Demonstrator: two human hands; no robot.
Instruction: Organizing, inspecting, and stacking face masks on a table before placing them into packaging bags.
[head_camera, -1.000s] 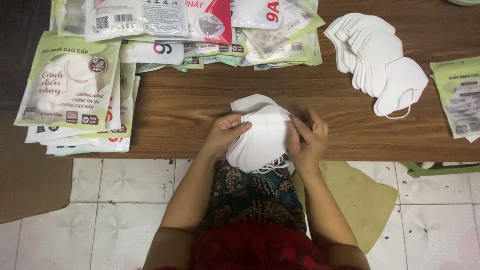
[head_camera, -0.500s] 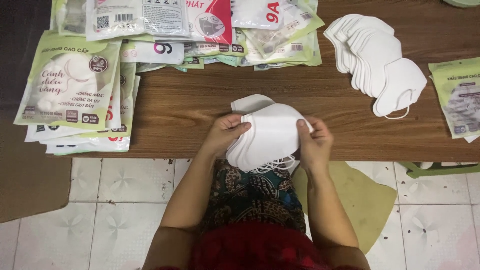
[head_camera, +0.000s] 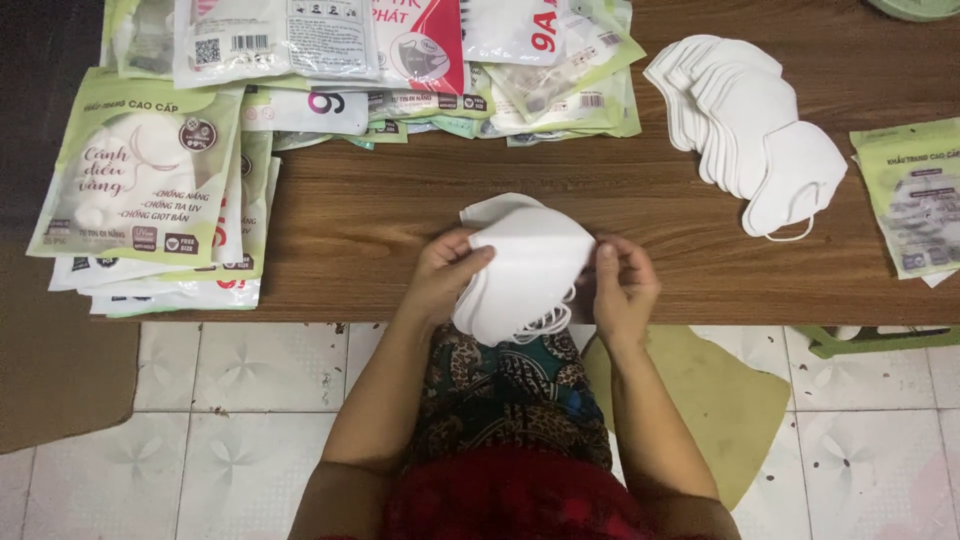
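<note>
Head view, looking down on a brown wooden table and the tiled floor near its front edge. At the near centre of the table, both hands hold a small stack of white face masks just above the table edge. The left hand clamps its grip on the left side of the stack, thumb on top and fingers underneath. The right hand pinches the right edge of the stack between thumb and fingertips. The thin ear loops of the masks hang from the near side of the stack, over the person's patterned clothing.

To the far right lies a fanned row of white masks, well apart from the hands. At the right edge of the table sits a pale green packet. To the left lies a pile of green and white packets, the top one showing a mask picture. Along the far edge, more packets overlap in a loose heap, some with red panels. A tan sheet lies on the floor beside the person's right arm.
</note>
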